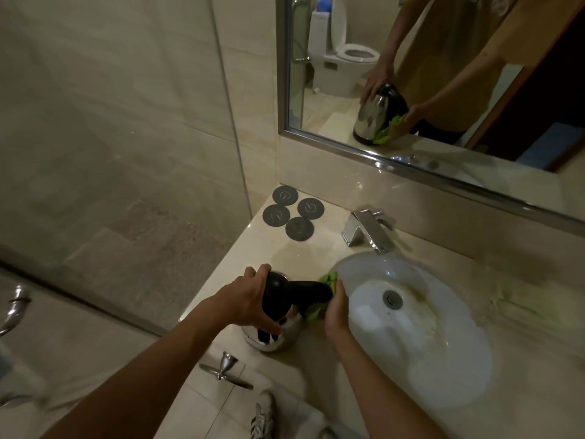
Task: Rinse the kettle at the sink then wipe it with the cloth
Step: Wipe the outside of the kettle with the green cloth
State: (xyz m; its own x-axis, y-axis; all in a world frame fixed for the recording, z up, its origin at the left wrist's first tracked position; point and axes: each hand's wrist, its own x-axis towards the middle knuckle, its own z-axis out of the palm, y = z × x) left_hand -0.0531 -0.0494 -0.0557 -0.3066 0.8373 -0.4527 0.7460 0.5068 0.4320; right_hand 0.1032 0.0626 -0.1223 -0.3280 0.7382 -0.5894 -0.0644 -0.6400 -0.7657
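A steel kettle [286, 335] with a black lid and handle stands on the beige counter just left of the white sink [411, 327]. My left hand [250, 302] grips the kettle's top from the left side. My right hand [337, 312] holds a green cloth [329, 278] against the kettle's right side, under the handle. Most of the cloth is hidden between hand and kettle. The mirror [443, 74] shows the same hold on the kettle's far side.
A chrome faucet [368, 229] stands behind the sink. Several dark round coasters [289, 212] lie at the back left of the counter. A glass shower panel [126, 153] closes the left side. A towel ring [226, 367] hangs below the counter edge.
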